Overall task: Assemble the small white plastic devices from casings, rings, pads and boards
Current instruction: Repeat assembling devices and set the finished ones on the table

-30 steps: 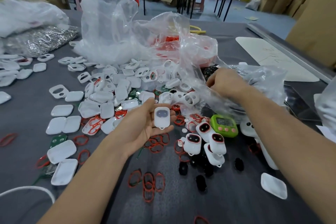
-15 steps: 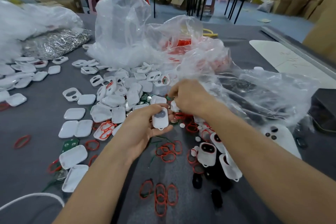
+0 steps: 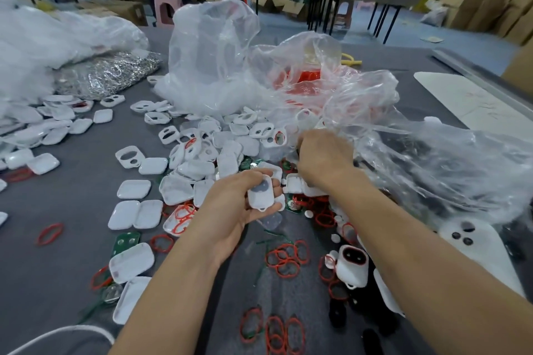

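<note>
Left hand point(image 3: 230, 210) grips casing point(image 3: 261, 194); right hand point(image 3: 326, 160) curled over parts pile point(image 3: 225, 153), grasp unclear. Likely next: pick a board.

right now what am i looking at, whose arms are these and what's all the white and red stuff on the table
There is no machine here. These are a person's two bare arms, seen in one picture from a camera worn on the head, looking forward and down. The left hand has its grip on a small white casing with a grey oval window, held above the grey table. The right hand reaches, fingers curled, into the heap by the clear plastic bags. It is blurred, so I cannot tell what it holds. Spread on the table are loose white casing halves, red rings, green boards and black pads. A white device that looks assembled stands near the right forearm.
</note>
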`<action>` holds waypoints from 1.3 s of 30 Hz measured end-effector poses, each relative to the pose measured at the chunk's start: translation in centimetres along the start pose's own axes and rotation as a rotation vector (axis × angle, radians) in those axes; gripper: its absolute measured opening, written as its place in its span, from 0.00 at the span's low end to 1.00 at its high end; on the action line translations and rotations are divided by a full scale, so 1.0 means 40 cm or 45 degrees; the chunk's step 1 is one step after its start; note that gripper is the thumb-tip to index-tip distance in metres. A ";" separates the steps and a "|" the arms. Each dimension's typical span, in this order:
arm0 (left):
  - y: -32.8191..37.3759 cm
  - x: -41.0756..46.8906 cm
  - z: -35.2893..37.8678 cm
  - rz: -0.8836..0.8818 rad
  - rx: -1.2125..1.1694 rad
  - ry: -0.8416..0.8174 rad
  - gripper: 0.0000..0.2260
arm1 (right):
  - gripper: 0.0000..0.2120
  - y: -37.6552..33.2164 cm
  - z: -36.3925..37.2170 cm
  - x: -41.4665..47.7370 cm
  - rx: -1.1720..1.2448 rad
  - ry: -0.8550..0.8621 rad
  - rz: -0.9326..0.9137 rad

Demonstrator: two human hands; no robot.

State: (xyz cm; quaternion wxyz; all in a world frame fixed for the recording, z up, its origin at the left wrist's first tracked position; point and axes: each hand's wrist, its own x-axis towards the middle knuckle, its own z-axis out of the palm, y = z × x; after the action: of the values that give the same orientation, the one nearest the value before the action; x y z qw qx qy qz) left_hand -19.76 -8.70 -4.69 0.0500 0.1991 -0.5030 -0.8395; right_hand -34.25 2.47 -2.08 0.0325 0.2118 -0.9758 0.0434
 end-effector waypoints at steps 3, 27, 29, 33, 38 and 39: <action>0.002 -0.004 0.002 0.009 0.016 -0.009 0.15 | 0.15 0.003 0.001 0.008 0.102 -0.013 -0.049; -0.012 -0.022 0.028 -0.104 -0.028 0.022 0.15 | 0.07 0.025 -0.038 -0.242 2.241 -0.249 0.389; -0.015 -0.024 0.031 -0.142 -0.048 -0.001 0.20 | 0.08 0.025 -0.036 -0.240 2.122 -0.165 0.341; -0.018 -0.028 0.031 -0.248 -0.057 -0.141 0.26 | 0.08 0.056 -0.032 -0.240 2.009 -0.057 0.243; -0.020 -0.021 0.034 -0.297 0.002 -0.223 0.26 | 0.18 0.074 -0.016 -0.250 1.939 0.012 0.195; -0.020 -0.019 0.035 -0.307 0.031 -0.235 0.26 | 0.17 0.075 -0.013 -0.250 1.914 0.014 0.180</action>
State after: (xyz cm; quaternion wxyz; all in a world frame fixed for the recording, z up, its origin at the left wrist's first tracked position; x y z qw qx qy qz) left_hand -19.51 -6.93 -4.60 -0.1000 0.1807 -0.4881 -0.8480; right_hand -26.40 9.36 -2.60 -0.1189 0.1138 -0.6945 0.7004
